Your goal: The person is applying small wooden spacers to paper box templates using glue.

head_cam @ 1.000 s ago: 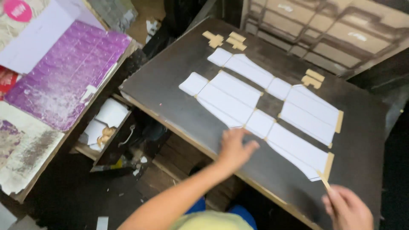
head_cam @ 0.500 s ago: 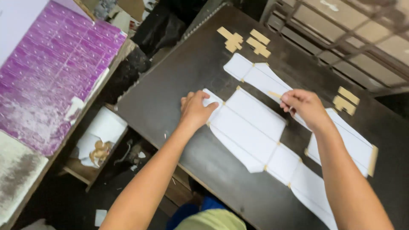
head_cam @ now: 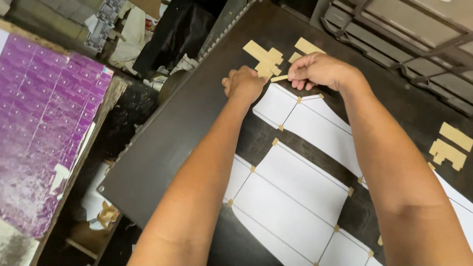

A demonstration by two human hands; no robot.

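My left hand (head_cam: 243,83) rests curled on the dark table (head_cam: 162,148) at the top corner of a flat white die-cut cardboard sheet (head_cam: 300,120). My right hand (head_cam: 318,70) pinches a small tan cardboard strip (head_cam: 279,78) just beside it, over the same corner. A second white sheet (head_cam: 290,197) lies nearer to me, partly under my forearms. A pile of tan strips (head_cam: 263,56) lies just beyond both hands.
More tan cardboard pieces (head_cam: 449,145) lie at the right side of the table. A purple patterned sheet (head_cam: 39,123) covers a bench on the left. Paper scraps and clutter (head_cam: 101,207) sit on the floor between. Metal racking (head_cam: 409,34) stands behind the table.
Both hands moved up the table from the sheets' middle to the far corner by the tan pile. My right hand now holds a tan strip there.
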